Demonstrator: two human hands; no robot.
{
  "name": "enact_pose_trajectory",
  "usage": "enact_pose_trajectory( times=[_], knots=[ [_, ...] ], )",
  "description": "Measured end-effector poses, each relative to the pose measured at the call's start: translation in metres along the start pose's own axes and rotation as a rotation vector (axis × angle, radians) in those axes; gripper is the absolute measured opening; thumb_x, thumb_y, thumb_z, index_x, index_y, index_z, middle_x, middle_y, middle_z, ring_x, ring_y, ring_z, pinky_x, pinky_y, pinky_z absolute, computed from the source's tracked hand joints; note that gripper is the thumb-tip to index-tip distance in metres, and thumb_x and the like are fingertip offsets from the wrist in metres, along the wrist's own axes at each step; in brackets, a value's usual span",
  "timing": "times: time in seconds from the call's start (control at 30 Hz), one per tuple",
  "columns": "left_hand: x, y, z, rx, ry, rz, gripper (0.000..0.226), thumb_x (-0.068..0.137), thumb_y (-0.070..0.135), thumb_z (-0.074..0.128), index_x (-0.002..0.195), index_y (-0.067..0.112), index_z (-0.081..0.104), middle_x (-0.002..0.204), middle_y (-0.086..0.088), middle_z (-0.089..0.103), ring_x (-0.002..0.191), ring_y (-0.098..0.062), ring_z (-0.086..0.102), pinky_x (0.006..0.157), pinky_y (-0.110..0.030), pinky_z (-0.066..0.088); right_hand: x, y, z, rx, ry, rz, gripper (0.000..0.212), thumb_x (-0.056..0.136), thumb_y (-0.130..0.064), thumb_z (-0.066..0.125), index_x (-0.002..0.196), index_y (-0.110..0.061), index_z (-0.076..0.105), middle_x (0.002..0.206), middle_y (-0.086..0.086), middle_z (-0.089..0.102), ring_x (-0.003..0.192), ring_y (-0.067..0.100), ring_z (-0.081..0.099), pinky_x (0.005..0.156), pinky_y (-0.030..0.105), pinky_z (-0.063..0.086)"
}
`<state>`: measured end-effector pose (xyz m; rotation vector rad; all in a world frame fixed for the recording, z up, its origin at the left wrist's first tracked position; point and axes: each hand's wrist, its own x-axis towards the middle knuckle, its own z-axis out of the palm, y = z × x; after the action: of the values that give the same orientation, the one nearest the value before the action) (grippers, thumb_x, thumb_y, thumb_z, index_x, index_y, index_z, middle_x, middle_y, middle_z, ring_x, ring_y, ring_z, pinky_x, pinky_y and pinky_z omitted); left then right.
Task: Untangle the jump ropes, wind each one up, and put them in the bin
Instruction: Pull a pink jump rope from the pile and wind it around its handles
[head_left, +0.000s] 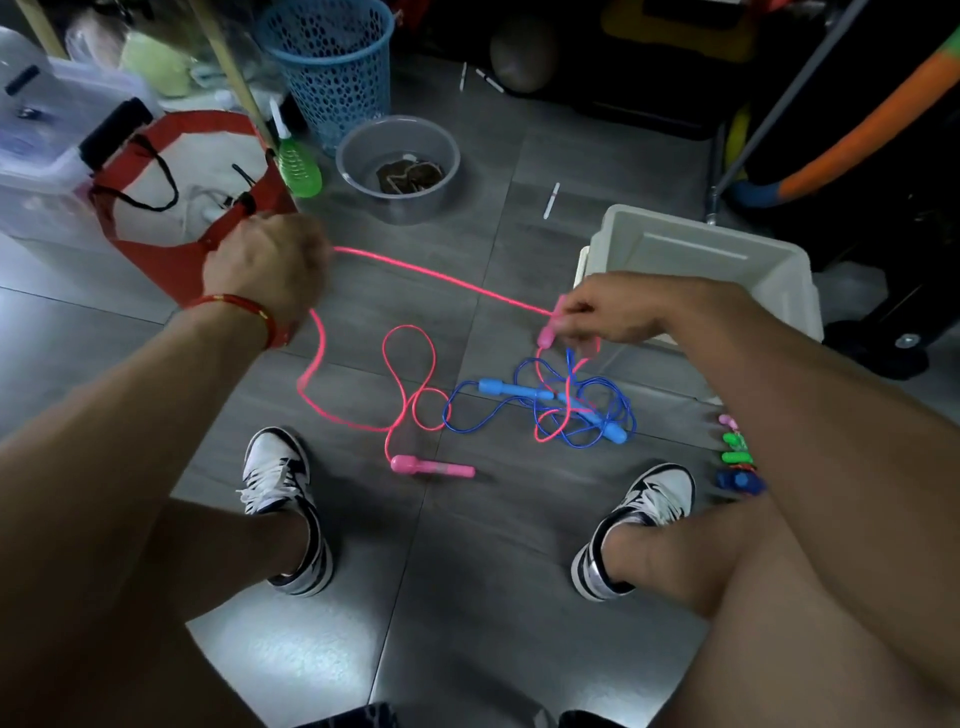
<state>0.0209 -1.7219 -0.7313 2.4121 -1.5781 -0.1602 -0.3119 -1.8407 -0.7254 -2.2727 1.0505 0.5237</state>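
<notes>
A pink jump rope (415, 270) stretches taut between my hands above the grey floor. My left hand (270, 260), raised at the left, grips the cord. My right hand (602, 317) pinches one pink handle (550, 327) near the white bin (696, 260). The rest of the pink cord loops down to the second pink handle (431, 466) lying on the floor. A blue jump rope (540, 405) with light blue handles lies in a heap below my right hand, and part of the pink cord runs through it.
A red bag (171, 208), a blue mesh basket (332, 67) and a grey bowl (397, 166) stand behind. Small coloured toys (737, 462) lie at the right. My two shoes (283, 499) rest on the floor close to the ropes.
</notes>
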Motion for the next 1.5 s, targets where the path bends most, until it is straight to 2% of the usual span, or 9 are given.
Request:
enact_pose_trajectory(
  times=[0.23,0.37,0.43,0.7,0.9,1.07,1.17,1.4,1.5],
  knots=[
    [-0.054,0.057,0.025,-0.261,-0.297,0.316,0.087,0.077,0.041,0.072,0.153,0.019,0.034,0.148,-0.011,0.049,0.135,-0.028,0.045,0.114,-0.037,0.033,-0.004,-0.068,-0.006,0.09,0.344,-0.283,0.027,0.1,-0.044,0.051,0.084,-0.029,0.067,0.056,-0.005,0.047,0.05,0.006,0.049,0.056,0.026,0.044],
    [-0.066,0.081,0.027,-0.456,-0.384,0.348,0.016,0.096,0.021,0.059,0.112,0.027,0.06,0.091,0.006,0.072,0.078,0.009,0.06,0.079,-0.022,0.047,0.004,-0.079,0.001,0.031,0.378,-0.325,0.032,0.099,-0.045,0.057,0.082,-0.023,0.072,0.055,-0.003,0.05,0.053,0.005,0.045,0.053,0.017,0.033],
    [-0.054,0.071,0.021,-0.36,-0.344,0.312,0.017,0.1,0.013,0.052,0.098,0.02,0.068,0.079,0.003,0.075,0.063,0.013,0.059,0.067,-0.013,0.047,0.01,-0.068,0.004,0.022,0.339,-0.272,0.034,0.093,-0.051,0.062,0.076,-0.024,0.07,0.057,0.0,0.052,0.053,0.008,0.046,0.055,0.022,0.041],
    [-0.021,0.018,0.009,-0.068,-0.113,-0.276,0.034,0.091,0.031,0.056,0.123,0.022,0.063,0.124,-0.024,0.06,0.113,-0.05,0.057,0.095,-0.051,0.049,0.016,-0.001,0.015,-0.092,0.013,0.074,0.016,0.098,-0.022,0.056,0.095,-0.021,0.072,0.089,-0.002,0.074,0.088,0.022,0.069,0.079,0.032,0.051],
    [-0.042,0.049,0.031,-0.263,-0.25,0.249,0.093,0.068,0.037,0.064,0.153,0.017,0.032,0.15,-0.011,0.046,0.137,-0.031,0.044,0.113,-0.041,0.038,0.017,-0.055,0.005,-0.031,0.342,-0.219,0.02,0.102,-0.033,0.05,0.102,-0.023,0.068,0.076,-0.003,0.062,0.078,0.022,0.058,0.071,0.034,0.045],
    [-0.044,0.072,0.024,-0.362,-0.27,0.434,0.022,0.095,0.009,0.063,0.116,0.013,0.069,0.092,-0.006,0.075,0.083,-0.012,0.065,0.081,-0.025,0.047,0.017,-0.065,0.004,-0.096,0.398,-0.241,0.018,0.099,-0.04,0.057,0.096,-0.025,0.067,0.085,-0.005,0.061,0.084,0.017,0.052,0.075,0.035,0.044],
    [-0.03,0.057,0.003,-0.33,-0.166,0.418,0.02,0.097,0.002,0.055,0.086,0.012,0.069,0.075,-0.004,0.072,0.073,-0.005,0.061,0.074,-0.021,0.049,0.012,-0.033,0.001,-0.078,0.294,-0.094,0.029,0.096,-0.044,0.06,0.076,-0.023,0.061,0.078,-0.004,0.066,0.079,0.021,0.059,0.07,0.036,0.046],
    [-0.038,0.069,0.01,-0.559,-0.433,0.353,0.043,0.093,0.027,0.066,0.134,0.018,0.058,0.121,0.0,0.066,0.114,-0.021,0.064,0.1,-0.038,0.052,-0.006,-0.045,-0.012,0.125,0.415,-0.207,0.026,0.097,-0.042,0.062,0.085,-0.022,0.072,0.068,-0.007,0.06,0.064,0.008,0.049,0.061,0.019,0.039],
    [-0.047,0.086,0.022,-0.532,-0.555,0.468,0.022,0.1,0.022,0.06,0.122,0.021,0.062,0.101,0.004,0.077,0.1,-0.006,0.068,0.094,-0.028,0.052,-0.003,-0.067,-0.008,0.1,0.465,-0.269,0.026,0.097,-0.04,0.062,0.084,-0.021,0.072,0.062,-0.006,0.054,0.058,0.007,0.045,0.055,0.013,0.034]
  ],
)
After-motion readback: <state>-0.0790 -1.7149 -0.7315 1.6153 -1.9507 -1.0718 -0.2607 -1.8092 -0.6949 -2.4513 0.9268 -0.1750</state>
